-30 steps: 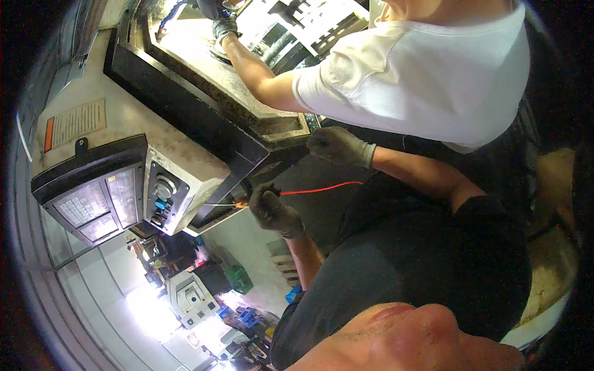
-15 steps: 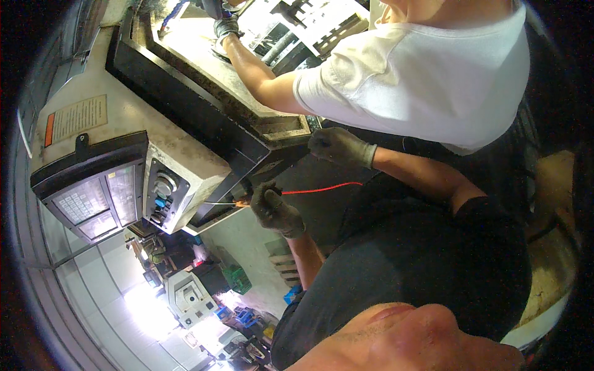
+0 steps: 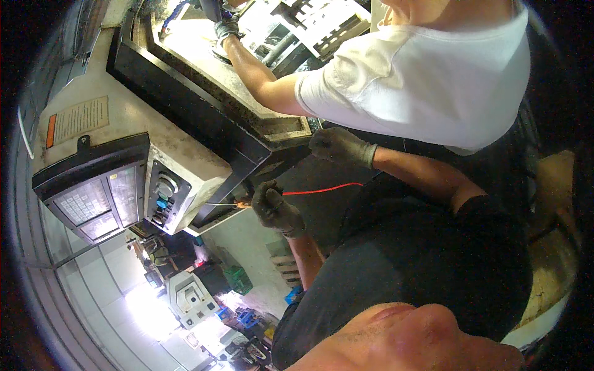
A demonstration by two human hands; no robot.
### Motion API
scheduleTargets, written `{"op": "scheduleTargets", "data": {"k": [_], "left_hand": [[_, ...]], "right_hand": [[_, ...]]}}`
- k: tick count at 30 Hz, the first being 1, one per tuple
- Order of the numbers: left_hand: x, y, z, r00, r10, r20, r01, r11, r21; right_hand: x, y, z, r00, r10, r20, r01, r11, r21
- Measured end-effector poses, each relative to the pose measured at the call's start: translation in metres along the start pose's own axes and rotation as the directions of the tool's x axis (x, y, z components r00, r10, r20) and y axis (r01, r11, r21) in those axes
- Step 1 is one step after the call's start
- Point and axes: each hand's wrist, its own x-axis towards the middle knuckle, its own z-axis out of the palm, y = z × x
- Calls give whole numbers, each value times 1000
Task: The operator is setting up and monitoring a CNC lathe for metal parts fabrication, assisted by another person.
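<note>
My left hand point(image 3: 276, 212), in a grey work glove with dark fingertips, is curled closed in front of the machine's lower corner. Just beside its fingers is a small orange piece point(image 3: 244, 204) with a thin metal rod pointing left; I cannot tell whether the hand grips it. A thin red hose or cord point(image 3: 325, 188) runs right from behind that hand. My right hand point(image 3: 344, 148), gloved alike, has its fingers curled in near the black edge of the machine point(image 3: 204, 114); what it holds, if anything, is hidden.
A person in a white shirt point(image 3: 427, 80) leans at the machine opening, one gloved hand point(image 3: 227, 28) inside by a dark tool. A control panel point(image 3: 93, 201) and knob box point(image 3: 166, 191) jut out at left. Behind are a green crate point(image 3: 237, 280) and another machine point(image 3: 190, 298).
Nearly everything stays put. The whole view has shifted very slightly, and both my hands keep their curled pose.
</note>
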Motion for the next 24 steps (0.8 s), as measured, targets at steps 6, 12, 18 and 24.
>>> {"op": "scheduleTargets", "data": {"k": [6,12,18,24], "left_hand": [[3,1,3,999,48,23,-48,999,9],[3,-3,1,999,31,26,-31,1000,3],[2,0,4,1000,21,23,-21,1000,9],[-3,-1,1,1000,-10,-6,10,999,38]], "right_hand": [[-2,6,5,998,26,-65,-18,993,116],[1,7,4,999,52,-9,-51,997,55],[5,35,15,1000,12,-14,-11,997,72],[3,12,7,1000,18,20,-18,1000,1]]}}
